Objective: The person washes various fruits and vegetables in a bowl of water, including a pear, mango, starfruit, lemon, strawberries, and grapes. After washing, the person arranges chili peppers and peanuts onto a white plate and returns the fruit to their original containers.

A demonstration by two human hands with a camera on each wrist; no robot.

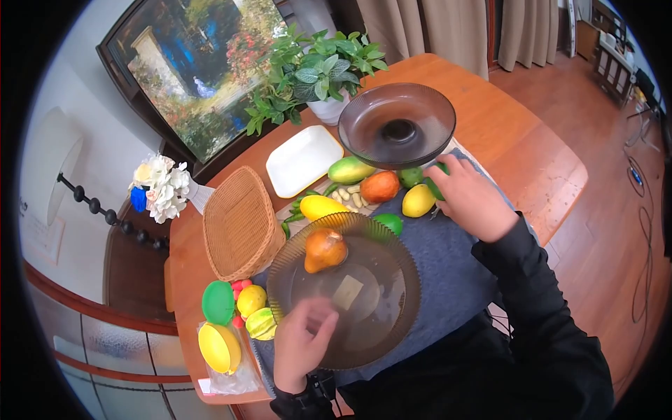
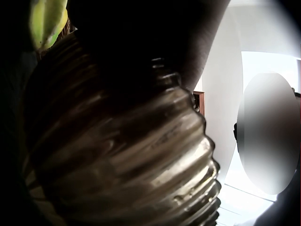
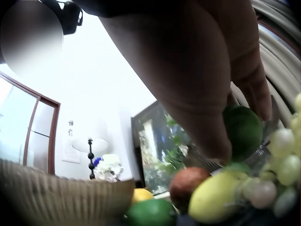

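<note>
My right hand grips a round green fruit between thumb and fingers, above a yellow lemon and beside an orange-red fruit. Pale grapes lie close by in the right wrist view. My left hand, blurred, is over the near-left edge of a ribbed brown glass bowl, its fingers loosely bent and holding nothing visible. Inside that bowl sits a brownish-orange pear. The left wrist view mostly shows the bowl's ribbed side; whether the hand touches it cannot be told.
A second dark glass bowl stands at the back, beside a white tray and a potted plant. Left are a wicker basket, a green bowl and a yellow bowl. More produce lies between basket and cloth.
</note>
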